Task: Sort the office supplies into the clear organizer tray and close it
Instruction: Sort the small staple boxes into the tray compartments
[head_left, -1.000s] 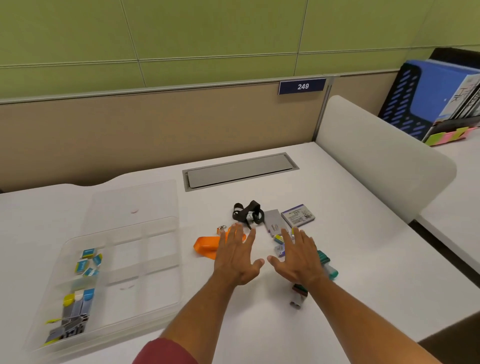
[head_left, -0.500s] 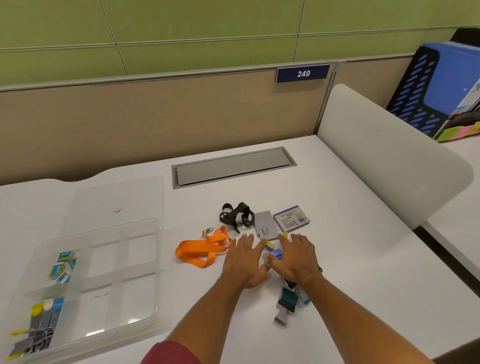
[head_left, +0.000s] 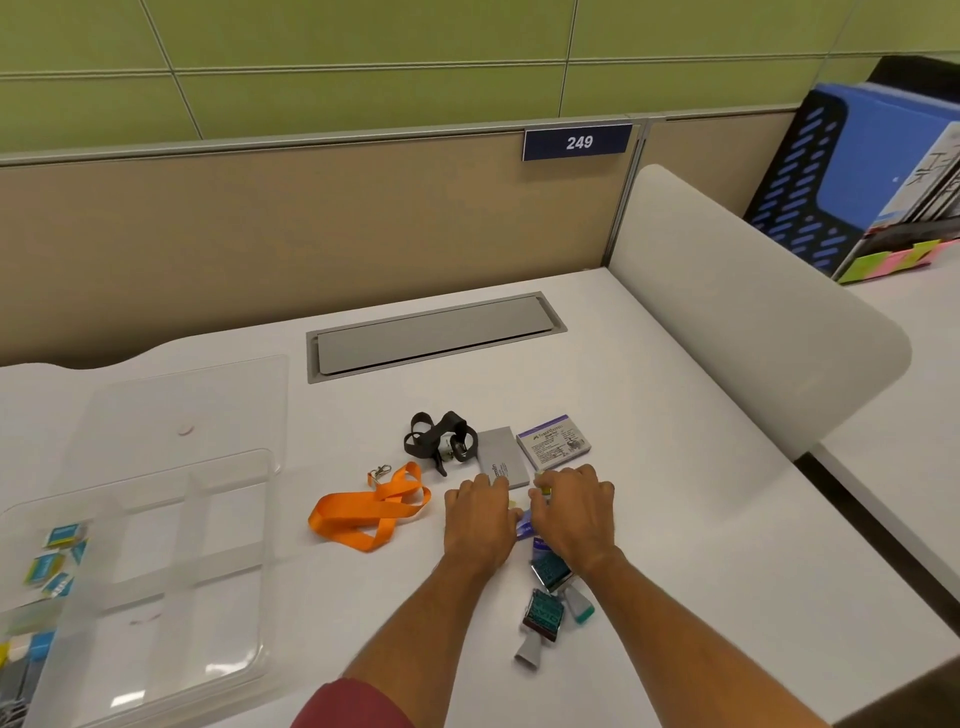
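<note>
So the desk (head_left: 675, 467) has loads of bare white room, especially off toward 3 o'clock, and nothing sits near its edges. The clear tray (head_left: 171, 561) is parked at my 9 o'clock with its lid (head_left: 182, 415) lying flat just behind it, so the compartments stay open for drop-ins; only the leftmost ones hold stuff. The orange lanyard (head_left: 371, 512) lies between tray and pile. My left hand (head_left: 480, 525) and right hand (head_left: 571, 517) are palm-down side by side, fingers curled close together, corralling small bits I can't really see underneath. Can't tell if I'm actually gripping anything. The stamps (head_left: 545, 597) wait at 6 o'clock.
</note>
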